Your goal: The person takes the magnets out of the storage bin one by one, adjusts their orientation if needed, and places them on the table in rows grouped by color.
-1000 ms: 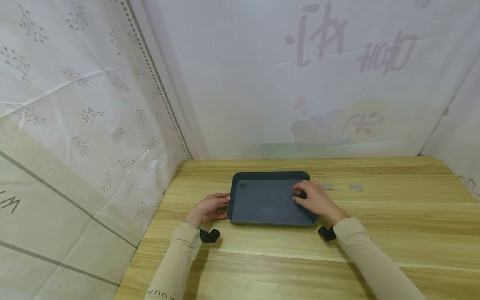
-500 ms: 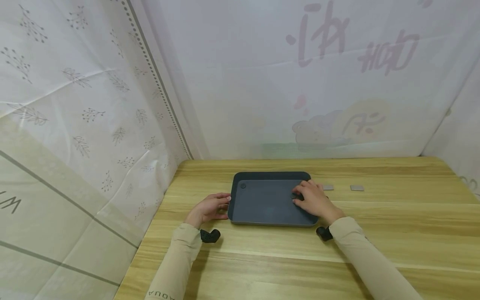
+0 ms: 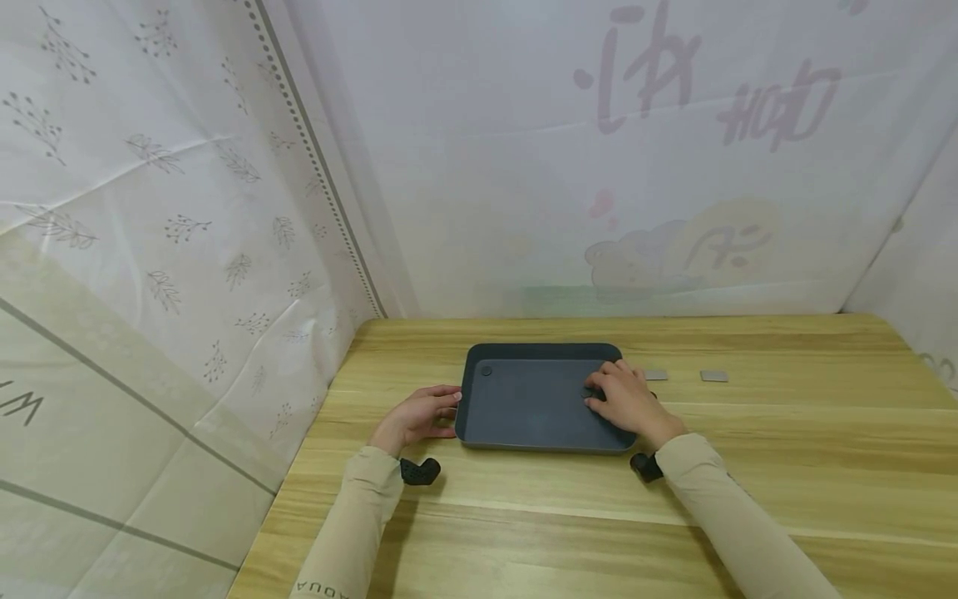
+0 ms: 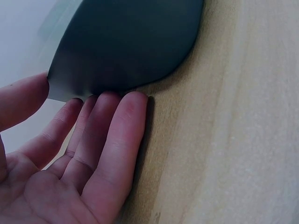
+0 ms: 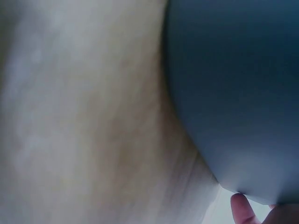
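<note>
The left hand (image 3: 416, 414) lies open, fingers straight against the tray's (image 3: 524, 408) left wall; the right hand (image 3: 627, 397) pinches a small dark piece (image 3: 591, 393) inside the tray.

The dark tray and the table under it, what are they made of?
The dark tray looks like plastic or coated metal, I can't tell which: it is smooth, matte grey-blue with rounded corners and a raised rim. The table looks like light wood or a wood-print laminate: pale yellow planks with streaky grain lines and a slight sheen.
</note>
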The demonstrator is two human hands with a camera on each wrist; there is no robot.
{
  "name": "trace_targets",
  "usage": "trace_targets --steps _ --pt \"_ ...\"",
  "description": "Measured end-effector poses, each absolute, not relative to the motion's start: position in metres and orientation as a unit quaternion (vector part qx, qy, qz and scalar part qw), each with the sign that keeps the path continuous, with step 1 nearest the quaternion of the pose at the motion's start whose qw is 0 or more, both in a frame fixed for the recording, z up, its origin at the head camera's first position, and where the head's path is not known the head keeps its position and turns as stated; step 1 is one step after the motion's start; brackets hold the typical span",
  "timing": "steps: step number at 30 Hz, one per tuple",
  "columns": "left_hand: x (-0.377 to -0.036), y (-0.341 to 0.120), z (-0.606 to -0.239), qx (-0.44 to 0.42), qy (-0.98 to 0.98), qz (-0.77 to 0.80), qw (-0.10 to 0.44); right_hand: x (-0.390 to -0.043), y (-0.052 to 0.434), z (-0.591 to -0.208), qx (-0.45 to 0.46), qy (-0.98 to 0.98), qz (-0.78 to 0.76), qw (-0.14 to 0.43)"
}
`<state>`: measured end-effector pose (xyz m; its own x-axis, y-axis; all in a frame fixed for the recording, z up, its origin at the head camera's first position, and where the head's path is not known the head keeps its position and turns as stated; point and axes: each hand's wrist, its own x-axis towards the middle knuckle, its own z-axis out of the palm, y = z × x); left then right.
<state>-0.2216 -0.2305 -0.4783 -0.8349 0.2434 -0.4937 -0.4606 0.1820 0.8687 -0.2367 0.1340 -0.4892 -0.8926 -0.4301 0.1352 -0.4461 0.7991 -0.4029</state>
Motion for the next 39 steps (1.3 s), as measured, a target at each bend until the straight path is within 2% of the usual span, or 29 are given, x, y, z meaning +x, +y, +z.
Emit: trace_targets --steps 39 --pt "-0.2199 -0.2288 -0.4757 -0.077 0.716 0.637 0.277 -0.2386 0.1333 -0.4890 0.223 -0.951 0.214 0.015"
